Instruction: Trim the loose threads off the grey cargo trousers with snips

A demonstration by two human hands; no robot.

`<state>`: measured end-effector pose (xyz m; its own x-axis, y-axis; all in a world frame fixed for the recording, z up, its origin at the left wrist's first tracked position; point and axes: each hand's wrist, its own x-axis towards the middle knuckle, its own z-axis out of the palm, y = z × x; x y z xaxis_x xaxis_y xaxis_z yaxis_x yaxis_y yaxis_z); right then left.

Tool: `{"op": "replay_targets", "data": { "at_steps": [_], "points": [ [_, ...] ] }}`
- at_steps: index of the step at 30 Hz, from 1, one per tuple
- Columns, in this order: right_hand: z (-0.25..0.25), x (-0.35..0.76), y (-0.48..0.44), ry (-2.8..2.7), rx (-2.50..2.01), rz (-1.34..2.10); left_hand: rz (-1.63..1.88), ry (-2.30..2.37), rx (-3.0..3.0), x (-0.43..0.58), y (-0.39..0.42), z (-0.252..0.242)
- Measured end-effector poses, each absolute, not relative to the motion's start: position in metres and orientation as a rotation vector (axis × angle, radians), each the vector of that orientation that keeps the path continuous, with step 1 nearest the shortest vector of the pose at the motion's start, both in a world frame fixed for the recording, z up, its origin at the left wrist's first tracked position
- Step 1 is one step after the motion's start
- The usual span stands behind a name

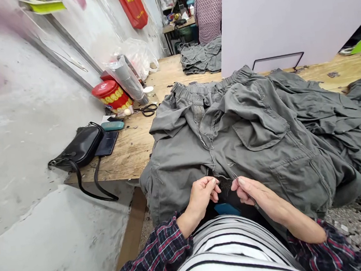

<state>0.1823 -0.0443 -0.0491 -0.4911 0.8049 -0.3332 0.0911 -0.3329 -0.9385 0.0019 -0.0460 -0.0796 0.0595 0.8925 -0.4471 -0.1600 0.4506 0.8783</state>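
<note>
Grey cargo trousers [182, 152] lie spread over the table's front edge, waistband at the far end and crotch seam towards me. At that seam my left hand [203, 196] is closed in a pinch on the edge of the trousers. Just to its right, my right hand [255, 192] is closed around thread snips [233, 174]; only a slim, pointed metal part shows past the fingers, the rest being mostly covered. The fingertips of both hands are close together but apart. A flap pocket [261, 132] lies on the trousers' right leg.
More grey garments [344, 112] are heaped at right, and a folded pile [202, 57] lies further back. A white board [284, 15] stands behind. Along the left are a black handbag [80, 147], a phone [107, 143], a red tin [112, 95] and black scissors [149, 110]. Someone sits beyond.
</note>
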Motion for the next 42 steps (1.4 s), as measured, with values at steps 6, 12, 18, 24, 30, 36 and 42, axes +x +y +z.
{"op": "replay_targets", "data": {
  "at_steps": [6, 12, 18, 24, 30, 36, 42],
  "points": [
    [-0.056, 0.166, -0.025, -1.029, -1.006, 2.363, 1.01, 1.234, 0.764, -0.005, -0.048, -0.078],
    [-0.068, 0.168, -0.02, -0.952, -1.081, 2.368, 0.94, 1.214, 0.626, -0.006, -0.042, -0.081],
    [-0.071, 0.17, -0.025, -0.93, -1.057, 2.361, 0.872, 1.187, 0.706, 0.002, -0.037, -0.084],
    [-0.068, 0.165, -0.026, -0.928, -1.056, 2.424, 0.929, 1.234, 0.76, -0.006, -0.046, -0.084],
    [-0.066, 0.155, -0.023, -0.926, -1.082, 2.446, 0.935, 1.217, 0.853, -0.008, -0.046, -0.081],
    [-0.071, 0.15, -0.022, -0.938, -1.097, 2.391, 0.95, 1.222, 0.871, -0.007, -0.045, -0.079],
    [-0.063, 0.161, -0.026, -1.047, -1.049, 2.343, 0.923, 1.202, 0.773, -0.005, -0.05, -0.082]
  ]
}}
